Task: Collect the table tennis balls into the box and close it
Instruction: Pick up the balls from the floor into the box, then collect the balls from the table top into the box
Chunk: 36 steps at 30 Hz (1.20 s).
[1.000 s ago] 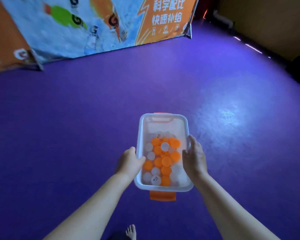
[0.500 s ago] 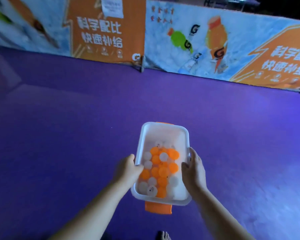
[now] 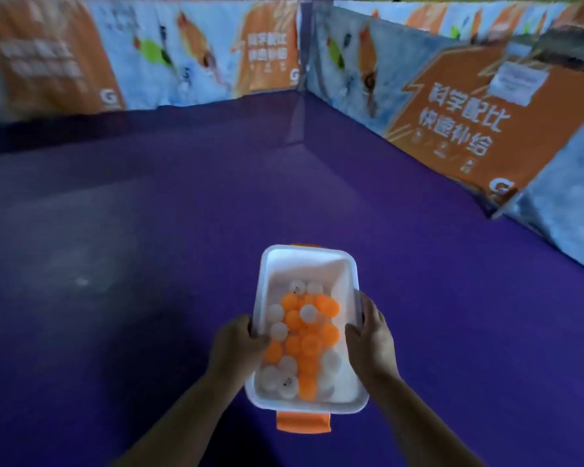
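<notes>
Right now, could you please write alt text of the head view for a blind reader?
A left hand and a right hand grip the long sides of a lidless white plastic box holding orange and white table tennis balls, above a purple floor. Blurred advertising banners fence it.

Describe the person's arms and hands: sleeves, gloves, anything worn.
The left hand and right hand wear no gloves. The forearms are uncovered down to the bottom edge of the view, with no sleeve showing. No watch, bracelet or ring is visible, though the picture is slightly blurred.
</notes>
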### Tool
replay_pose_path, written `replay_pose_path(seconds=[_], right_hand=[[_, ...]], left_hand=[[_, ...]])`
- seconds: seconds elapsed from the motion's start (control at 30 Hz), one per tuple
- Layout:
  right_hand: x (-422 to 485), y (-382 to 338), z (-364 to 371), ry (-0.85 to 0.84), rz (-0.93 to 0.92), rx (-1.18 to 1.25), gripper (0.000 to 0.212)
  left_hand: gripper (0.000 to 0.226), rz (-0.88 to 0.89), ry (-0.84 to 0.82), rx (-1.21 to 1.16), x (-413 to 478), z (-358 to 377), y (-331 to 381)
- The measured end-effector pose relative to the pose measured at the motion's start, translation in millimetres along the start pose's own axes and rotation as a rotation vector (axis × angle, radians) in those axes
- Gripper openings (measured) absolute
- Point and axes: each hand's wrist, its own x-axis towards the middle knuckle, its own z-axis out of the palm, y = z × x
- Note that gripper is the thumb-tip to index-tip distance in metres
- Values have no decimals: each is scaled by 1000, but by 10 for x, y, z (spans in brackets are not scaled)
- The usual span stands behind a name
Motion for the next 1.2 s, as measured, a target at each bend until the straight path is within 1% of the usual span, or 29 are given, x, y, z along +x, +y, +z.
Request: replay_pose_path(seconds=[0.1, 0.27, 0.5, 0.6, 0.73, 0.93, 1.03, 1.2], right_hand=[[-81, -310, 323, -95, -85, -8, 58], [-434, -819, 922, -215, -278, -78, 59], [-1364, -1479, 1700, -424, -446, -43, 52], [-1802, -1687, 1986, -505, -509, -41, 52], [-2334, -1942, 2274, -580, -579, -62, 55], [-2944, -2213, 2503, -708, -766, -92, 55], [-3217, -2272, 2545, -785, -860, -97, 58], [-3712, -2194, 2474, -939, -1005, -87, 54]], left_hand=[[35, -70, 119, -38, -179, -370, -316], [26, -169, 255, -121, -629, -964, -943], [29, -334, 427, -219, -1531, -1700, -1877], [28, -407, 508, -247, -1969, -1955, -2205], [34, -490, 608, -251, -2508, -2238, -2554], [19, -605, 808, -327, -3220, -2401, -2744], [17, -686, 898, -348, -3585, -2345, -2793], [18, -821, 1077, -384, -4266, -2032, -2727]])
